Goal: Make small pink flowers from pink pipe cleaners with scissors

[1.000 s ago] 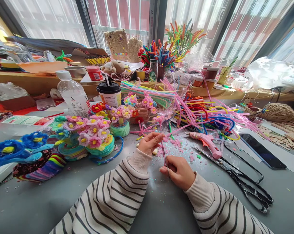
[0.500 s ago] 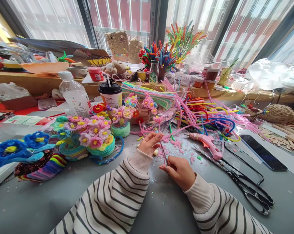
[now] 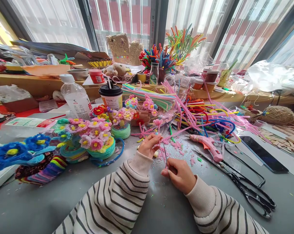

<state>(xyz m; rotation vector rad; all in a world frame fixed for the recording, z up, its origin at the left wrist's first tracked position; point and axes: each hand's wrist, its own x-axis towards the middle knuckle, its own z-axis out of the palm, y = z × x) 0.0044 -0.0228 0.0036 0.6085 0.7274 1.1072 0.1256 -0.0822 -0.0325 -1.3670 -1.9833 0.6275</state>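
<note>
While several potted pipe-cleaner flowers (image 3: 95, 136) stand apparently finished well to the left of the pink glue gun (image 3: 207, 146), one pink pipe-cleaner flower (image 3: 158, 122), upright to the left of that gun and nearer it, seems formed at the head but not yet complete. The left hand (image 3: 147, 145) pinches it, and the right hand (image 3: 182, 175) closes around a slim dark tool (image 3: 165, 152), whose tip sits slightly farther from the left hand than half a second ago.

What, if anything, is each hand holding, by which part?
Left fingers apparently pinch a pink flower by its stem; right fingers hold a thin dark tool, possibly tweezers, toward its lower end.
</note>
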